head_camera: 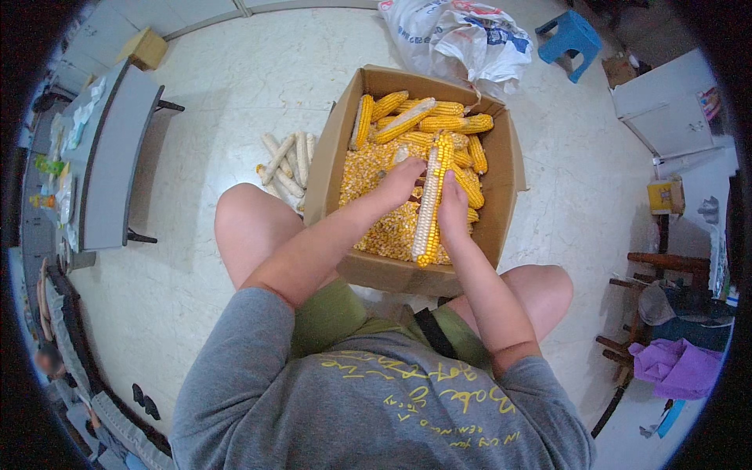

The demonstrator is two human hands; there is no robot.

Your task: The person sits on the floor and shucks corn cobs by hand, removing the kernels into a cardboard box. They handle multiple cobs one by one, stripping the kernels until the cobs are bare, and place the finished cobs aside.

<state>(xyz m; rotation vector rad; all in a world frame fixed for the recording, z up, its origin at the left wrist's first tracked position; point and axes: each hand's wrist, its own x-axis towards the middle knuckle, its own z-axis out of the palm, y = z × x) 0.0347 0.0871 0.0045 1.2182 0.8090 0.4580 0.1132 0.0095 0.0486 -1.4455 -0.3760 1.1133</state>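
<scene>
My right hand [455, 205] grips a long ear of corn [433, 202] from its right side, above an open cardboard box [396, 276]. White bare cob shows in a strip down the ear's left side, beside rows of yellow kernels. On the other side, my left hand [400, 183] holds the ear too, its fingers partly hidden in shadow. Loose corn kernels [367, 176] cover the left and front of the box's inside. Several whole ears of corn [443, 122] are piled at its back and right.
Stripped corn cobs [288, 161] lie on the floor left of the box. Behind it sits a white plastic sack [464, 44] bearing print, near a blue plastic stool [570, 44]. A table [114, 153] stands left; purple cloth [675, 367] lies right. A person [50, 361] is at the far left.
</scene>
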